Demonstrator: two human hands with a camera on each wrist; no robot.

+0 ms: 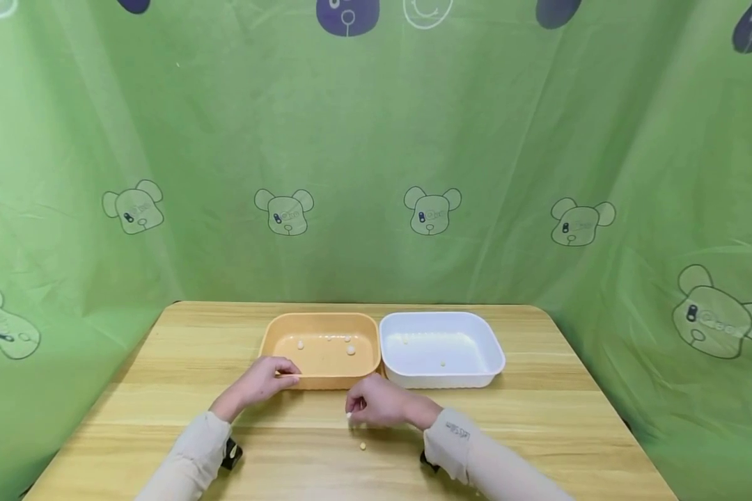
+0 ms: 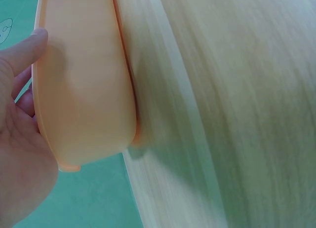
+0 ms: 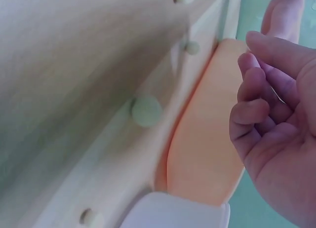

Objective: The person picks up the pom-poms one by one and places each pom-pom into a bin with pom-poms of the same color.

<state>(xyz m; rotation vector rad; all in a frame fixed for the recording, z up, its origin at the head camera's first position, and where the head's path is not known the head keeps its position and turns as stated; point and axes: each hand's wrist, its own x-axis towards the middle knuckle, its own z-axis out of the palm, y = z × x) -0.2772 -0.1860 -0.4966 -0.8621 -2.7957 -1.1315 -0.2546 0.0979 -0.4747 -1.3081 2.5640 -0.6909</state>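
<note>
My left hand (image 1: 264, 379) grips the near-left rim of a shallow orange plastic bin (image 1: 326, 383); in the left wrist view its thumb (image 2: 29, 50) lies on the rim, with other fingers partly hidden behind. Inside the bin lie several small white balls, the largest a white ball (image 1: 351, 351). Before the bin's near right corner, my right hand (image 1: 382, 402) has thumb and forefinger together, a small white ball (image 1: 349, 415) at their tips. A small yellow ball (image 1: 363, 446) rests on the table nearer me. The right wrist view shows several balls, including a larger pale ball (image 3: 146, 111), on the tabletop.
A white plastic bin (image 1: 441, 381) stands against the orange one's right side, with small yellowish balls such as a yellow ball (image 1: 442, 364) inside. Both stand on a wooden table (image 1: 213, 334). A green curtain (image 1: 357, 264) with bear-head prints hangs behind and at the sides.
</note>
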